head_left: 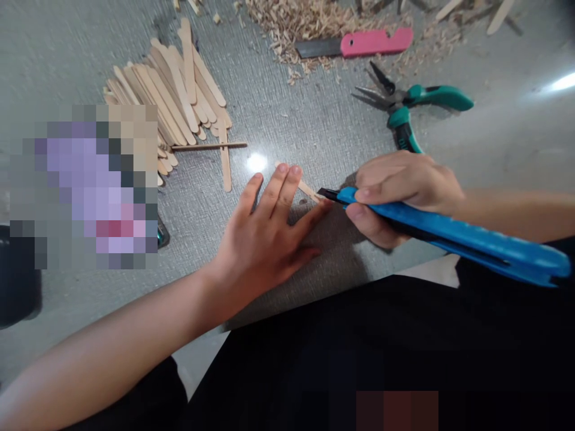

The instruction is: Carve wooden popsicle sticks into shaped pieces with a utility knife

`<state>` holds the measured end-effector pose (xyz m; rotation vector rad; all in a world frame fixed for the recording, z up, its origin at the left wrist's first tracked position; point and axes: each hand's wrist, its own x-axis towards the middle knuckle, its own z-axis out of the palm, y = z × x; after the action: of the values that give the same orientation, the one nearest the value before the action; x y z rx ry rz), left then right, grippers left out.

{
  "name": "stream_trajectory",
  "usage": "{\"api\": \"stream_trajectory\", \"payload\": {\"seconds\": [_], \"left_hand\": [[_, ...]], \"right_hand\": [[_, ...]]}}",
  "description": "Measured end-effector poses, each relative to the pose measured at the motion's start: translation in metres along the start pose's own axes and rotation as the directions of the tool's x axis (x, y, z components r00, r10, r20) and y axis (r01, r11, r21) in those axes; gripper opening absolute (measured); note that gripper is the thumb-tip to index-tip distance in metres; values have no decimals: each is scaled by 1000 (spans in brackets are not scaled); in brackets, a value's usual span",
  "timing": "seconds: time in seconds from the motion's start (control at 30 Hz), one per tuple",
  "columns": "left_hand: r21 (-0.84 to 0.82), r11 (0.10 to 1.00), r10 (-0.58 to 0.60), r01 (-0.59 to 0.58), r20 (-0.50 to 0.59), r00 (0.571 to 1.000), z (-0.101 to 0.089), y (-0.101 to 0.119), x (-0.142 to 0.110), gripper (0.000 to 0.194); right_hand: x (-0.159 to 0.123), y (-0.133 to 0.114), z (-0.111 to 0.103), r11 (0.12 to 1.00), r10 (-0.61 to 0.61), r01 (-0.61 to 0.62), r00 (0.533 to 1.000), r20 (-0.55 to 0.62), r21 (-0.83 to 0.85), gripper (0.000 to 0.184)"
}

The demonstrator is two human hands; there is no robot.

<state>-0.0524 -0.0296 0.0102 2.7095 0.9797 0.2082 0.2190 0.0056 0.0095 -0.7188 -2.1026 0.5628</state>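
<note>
Near-left of the pliers [398,105], the left hand [265,233], fingers spread, presses the wooden stick [308,190] to the table [287,120] while the right hand [404,182] grips the blue cutter [471,236], whose blade [324,193], should it skid off the narrow wood, could nick 1 adjacent fingertip [324,205].

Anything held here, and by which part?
The right hand grips the blue knife by its handle near the blade; the left hand rests on a wooden stick.

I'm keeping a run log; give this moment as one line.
left hand: spread over wooden stick | right hand: holding blue cutter, blade at stick | nearby: green-handled pliers, pink-handled knife, stick pile
</note>
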Motion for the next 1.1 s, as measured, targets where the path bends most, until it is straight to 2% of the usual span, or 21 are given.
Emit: {"api": "stream_trajectory", "payload": {"seconds": [0.1,0.17,0.2,0.23,0.3,0.4,0.47,0.53,0.6,0.67,0.77,0.87,0.93,1.1], "left_hand": [[13,1000,5,-5,-19,1000,2,-1,0,81],[27,1000,13,-13,-20,1000,2,-1,0,85],[39,999,20,-19,-23,1000,2,-2,0,88],[56,998,31,-29,-32,999,1,-2,0,92],[112,992,62,-55,-63,996,1,-1,-1,96],[205,974,131,-95,-173,976,0,2,-4,78],[218,969,174,-115,-273,946,-1,4,-5,61],[201,973,173,-111,-327,929,0,5,-5,53],[192,978,137,-81,-300,944,0,5,-3,51],[186,981,101,-53,-259,961,0,3,-1,51],[164,985,89,-49,-248,965,1,-1,1,51],[139,989,87,-53,-255,963,1,-3,1,52],[121,991,84,-54,-258,962,2,-4,1,51],[66,996,70,-54,-274,959,2,-6,1,47]], "right_hand": [[-1,2,4,997,74,-74,997,23,2,25],[-1,1,4,991,132,-130,988,85,-20,23],[-1,1,4,990,143,-141,988,53,-30,21],[-1,0,3,984,177,-174,980,86,-43,21],[1,-3,2,985,165,-163,985,41,-51,24],[5,-8,1,975,203,-201,979,9,-99,28],[6,-10,1,953,274,-274,962,-14,-127,24],[7,-10,2,953,279,-280,960,-25,-114,19],[7,-10,1,957,267,-268,963,-24,-111,18],[7,-12,-1,938,316,-311,949,12,-152,17],[10,-17,-7,901,394,-374,917,53,-221,20],[13,-21,-11,866,465,-407,869,168,-288,24],[14,-21,-12,868,457,-401,876,154,-292,19],[9,-18,-7,907,365,-334,927,86,-255,15]]}}
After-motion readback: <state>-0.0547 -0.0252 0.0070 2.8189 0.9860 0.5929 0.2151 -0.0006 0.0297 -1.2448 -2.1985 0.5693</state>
